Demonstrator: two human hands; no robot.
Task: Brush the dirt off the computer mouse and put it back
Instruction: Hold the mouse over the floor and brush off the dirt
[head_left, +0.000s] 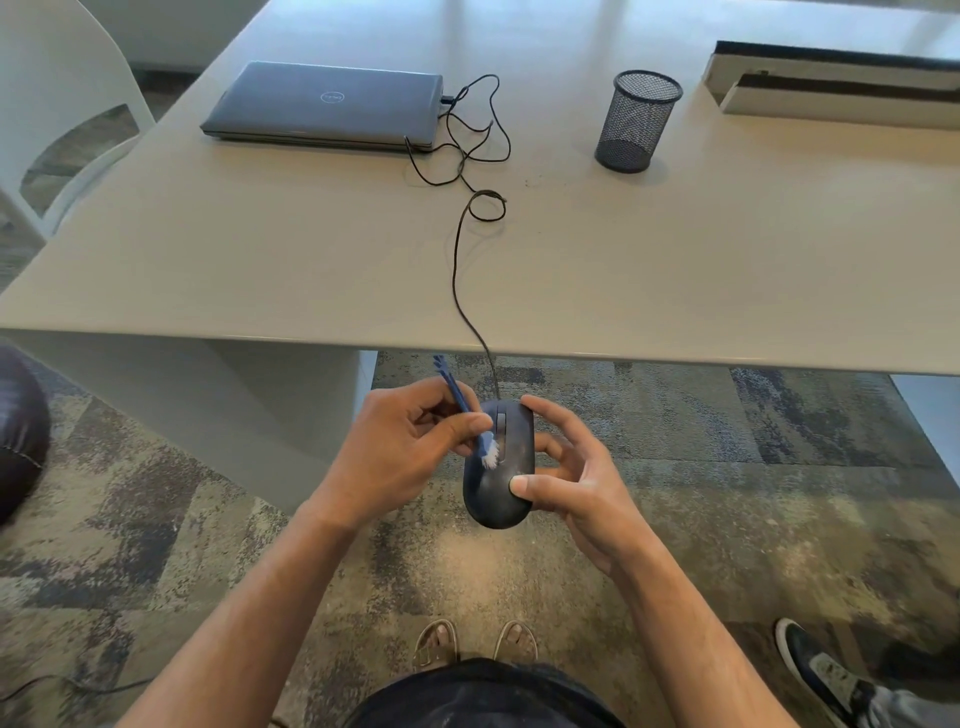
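Observation:
A dark wired computer mouse (501, 486) is held in the air in front of the table's near edge, above the carpet. My right hand (569, 475) grips it from the right, thumb on its top. My left hand (402, 447) pinches a small blue brush (467, 415) whose white bristles rest on the mouse's top, beside the scroll wheel. The mouse cable (457, 280) runs up over the table edge to a closed grey laptop (327, 106) at the back left.
The beige table (675, 249) carries a black mesh pen cup (636, 122) at the back right and a long white and black box (841, 85) at the far right. A white chair (57, 104) stands at left. Another person's shoe (826, 670) is at lower right.

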